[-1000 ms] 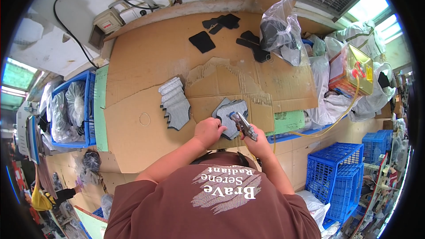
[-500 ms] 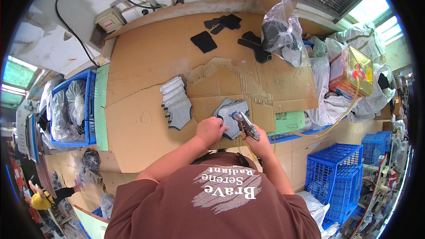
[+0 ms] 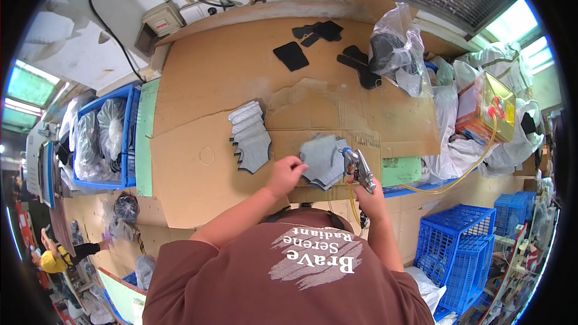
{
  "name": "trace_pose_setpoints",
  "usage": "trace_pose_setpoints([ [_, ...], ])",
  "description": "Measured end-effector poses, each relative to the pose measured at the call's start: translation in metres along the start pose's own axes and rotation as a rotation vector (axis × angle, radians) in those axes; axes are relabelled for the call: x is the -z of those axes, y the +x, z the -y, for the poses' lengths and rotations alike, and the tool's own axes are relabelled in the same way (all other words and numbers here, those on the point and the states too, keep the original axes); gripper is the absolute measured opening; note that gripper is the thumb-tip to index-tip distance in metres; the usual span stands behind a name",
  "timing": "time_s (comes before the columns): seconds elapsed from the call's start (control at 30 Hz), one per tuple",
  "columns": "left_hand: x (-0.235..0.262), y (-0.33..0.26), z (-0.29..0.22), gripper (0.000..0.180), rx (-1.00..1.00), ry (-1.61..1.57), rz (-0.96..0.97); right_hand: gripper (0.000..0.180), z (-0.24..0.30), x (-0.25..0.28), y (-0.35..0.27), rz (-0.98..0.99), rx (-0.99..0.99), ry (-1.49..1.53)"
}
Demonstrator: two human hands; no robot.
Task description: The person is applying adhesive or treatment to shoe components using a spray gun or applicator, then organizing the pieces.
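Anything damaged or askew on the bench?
Yes. The cardboard has a ragged tear along its far side, with ridges exposed at right: visibly damaged. The black pieces beyond it lie scattered at odd angles, unlike the neatly fanned grey stack at left. No spill visible.

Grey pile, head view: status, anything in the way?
Left hand at left edge of grey pile, contact unclear. Right hand gripping spray gun at right edge. Stacked unevenly on cardboard. Nothing seen lying on top.
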State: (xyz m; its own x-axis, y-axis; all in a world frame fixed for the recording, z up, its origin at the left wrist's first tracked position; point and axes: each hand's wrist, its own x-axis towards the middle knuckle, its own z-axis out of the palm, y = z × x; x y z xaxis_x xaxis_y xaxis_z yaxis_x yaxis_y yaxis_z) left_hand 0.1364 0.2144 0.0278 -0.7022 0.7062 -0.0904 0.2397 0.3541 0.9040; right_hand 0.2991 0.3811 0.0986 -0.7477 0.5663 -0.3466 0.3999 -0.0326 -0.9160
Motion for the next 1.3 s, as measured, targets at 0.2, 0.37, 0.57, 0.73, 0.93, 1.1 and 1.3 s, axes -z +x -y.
trace_pose_setpoints([
  [0.2, 0.053, -0.041, 0.085, 0.012, 0.421, -0.424, -0.293, 0.02, 0.0, -0.004, 0.0, 0.038, 0.012, 0.012],
  [0.37, 0.074, -0.05, 0.108, 0.016, 0.503, -0.348, -0.291, 0.018, -0.001, -0.006, 0.005, 0.081, -0.032, -0.033],
  [0.57, 0.077, -0.039, 0.054, 0.019, 0.008, 0.855, -0.384, 0.017, -0.006, -0.011, 0.004, 0.061, 0.082, -0.043],
  [0.73, 0.026, -0.014, -0.003, 0.027, 0.001, 0.126, 0.042, 0.027, -0.013, -0.011, 0.005, 0.169, 0.03, -0.138],
  [0.93, -0.013, 0.005, -0.017, 0.022, -0.024, 0.229, 0.134, 0.013, -0.01, -0.023, 0.005, 0.118, 0.091, 0.007],
  [1.1, -0.015, 0.007, -0.015, 0.019, -0.107, 0.321, 0.105, 0.014, -0.005, -0.023, 0.007, 0.117, 0.076, -0.058],
  [1.3, -0.014, 0.006, -0.02, 0.019, -0.121, 0.387, 0.106, 0.015, -0.015, -0.017, 0.007, 0.072, 0.054, 0.02],
])
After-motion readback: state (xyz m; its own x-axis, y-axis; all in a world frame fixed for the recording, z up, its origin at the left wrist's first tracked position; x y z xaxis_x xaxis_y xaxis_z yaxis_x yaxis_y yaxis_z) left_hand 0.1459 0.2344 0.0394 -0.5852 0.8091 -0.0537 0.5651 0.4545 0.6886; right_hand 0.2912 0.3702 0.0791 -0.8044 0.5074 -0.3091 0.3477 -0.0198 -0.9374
